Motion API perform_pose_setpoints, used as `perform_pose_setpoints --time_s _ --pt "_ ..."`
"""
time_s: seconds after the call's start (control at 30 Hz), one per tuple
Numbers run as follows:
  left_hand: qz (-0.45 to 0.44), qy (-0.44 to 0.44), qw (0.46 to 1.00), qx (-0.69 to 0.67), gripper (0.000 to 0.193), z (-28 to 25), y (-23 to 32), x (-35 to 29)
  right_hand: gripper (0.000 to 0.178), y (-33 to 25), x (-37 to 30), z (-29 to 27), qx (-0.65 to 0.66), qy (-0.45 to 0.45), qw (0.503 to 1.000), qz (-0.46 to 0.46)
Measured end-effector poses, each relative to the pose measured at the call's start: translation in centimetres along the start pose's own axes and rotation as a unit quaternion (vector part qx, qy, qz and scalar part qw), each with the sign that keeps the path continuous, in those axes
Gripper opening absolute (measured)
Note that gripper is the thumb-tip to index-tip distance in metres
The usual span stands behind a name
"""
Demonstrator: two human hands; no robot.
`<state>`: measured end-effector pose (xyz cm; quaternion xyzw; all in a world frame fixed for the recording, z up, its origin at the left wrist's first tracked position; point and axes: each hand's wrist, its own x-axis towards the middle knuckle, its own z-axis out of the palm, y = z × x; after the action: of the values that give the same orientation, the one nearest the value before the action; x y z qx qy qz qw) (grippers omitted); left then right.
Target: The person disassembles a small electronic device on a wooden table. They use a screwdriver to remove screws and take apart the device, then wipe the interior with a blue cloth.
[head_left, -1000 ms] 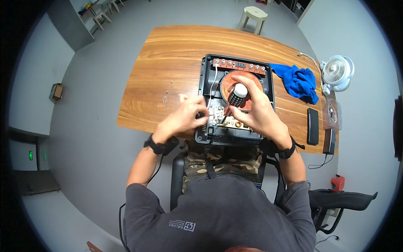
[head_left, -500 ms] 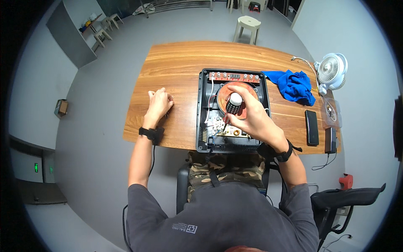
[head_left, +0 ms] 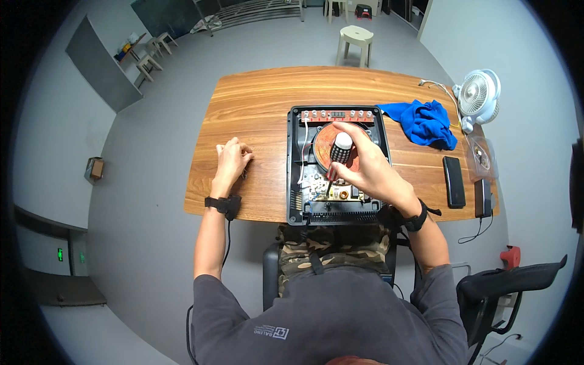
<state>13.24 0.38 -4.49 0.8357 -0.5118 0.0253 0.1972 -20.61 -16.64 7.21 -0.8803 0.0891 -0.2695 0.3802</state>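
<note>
An opened induction cooker base point(head_left: 293, 164) lies on the wooden table in front of me, a round copper coil point(head_left: 325, 141) at its middle. My right hand point(head_left: 372, 170) grips a screwdriver point(head_left: 340, 149) with a black-and-white patterned handle and a white end cap. Its shaft points down at the circuit board point(head_left: 344, 193) near the cooker's front edge; whether the tip touches a screw is too small to tell. Left of the cooker, my left hand point(head_left: 232, 161) rests on the table with fingers curled together. Whatever it may hold is hidden.
A blue cloth point(head_left: 426, 123) lies right of the cooker. Beyond it stand a white fan point(head_left: 477, 96) and a clear plastic box point(head_left: 483, 155). A black phone point(head_left: 453, 182) and a dark power bank-like block point(head_left: 483, 198) lie near the right edge. An office chair point(head_left: 505, 286) stands at my right.
The whole view has shifted slightly. Against the cooker, the screwdriver has moved a little to the right and stays in my right hand. My left hand keeps about the same place and pose.
</note>
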Motion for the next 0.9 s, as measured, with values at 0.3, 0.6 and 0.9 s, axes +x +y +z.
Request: perform_pose_setpoints --time_s 0.3,0.6,0.9 --pt "0.002 0.029 0.994 -0.109 0.015 -1.7 1.3 -1.1 0.056 4.6 -0.1 -4.9 0.061 0.086 0.992 0.071" --pt "0.031 -0.023 0.989 -0.144 0.018 -1.9 4.1 -2.5 0.043 12.5 -4.6 -14.3 -0.111 0.126 0.959 0.226" --pt "0.108 -0.055 0.972 -0.203 0.019 -1.1 9.3 -1.8 0.059 20.5 -9.3 -10.6 -0.215 0.017 0.928 0.303"
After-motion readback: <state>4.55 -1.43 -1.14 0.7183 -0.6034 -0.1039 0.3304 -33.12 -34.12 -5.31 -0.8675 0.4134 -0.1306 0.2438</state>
